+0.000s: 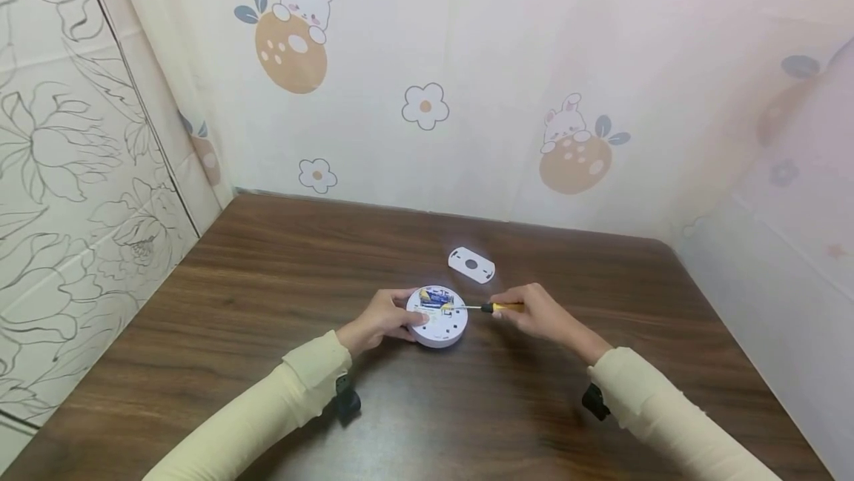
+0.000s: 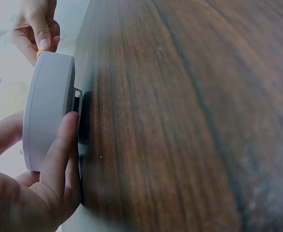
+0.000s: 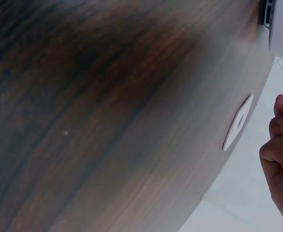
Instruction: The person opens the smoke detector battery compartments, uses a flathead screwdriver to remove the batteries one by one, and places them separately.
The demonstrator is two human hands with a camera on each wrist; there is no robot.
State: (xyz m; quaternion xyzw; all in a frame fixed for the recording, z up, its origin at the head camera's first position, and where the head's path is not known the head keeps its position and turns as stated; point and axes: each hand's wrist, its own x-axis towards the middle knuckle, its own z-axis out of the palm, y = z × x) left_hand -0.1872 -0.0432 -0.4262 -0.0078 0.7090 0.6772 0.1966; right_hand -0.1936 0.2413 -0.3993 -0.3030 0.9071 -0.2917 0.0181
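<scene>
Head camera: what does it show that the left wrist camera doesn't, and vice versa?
Only the head view shows the white plate lying on the table, the screwdriver shaft and blue part in the face of the round device. Only the left wrist view shows a small piece protruding from the device's underside. Both show the device, left hand, right hand and table.

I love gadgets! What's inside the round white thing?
A blue block, maybe a battery, shows in an opening of the round white thing. Its casing covers the rest inside.
</scene>
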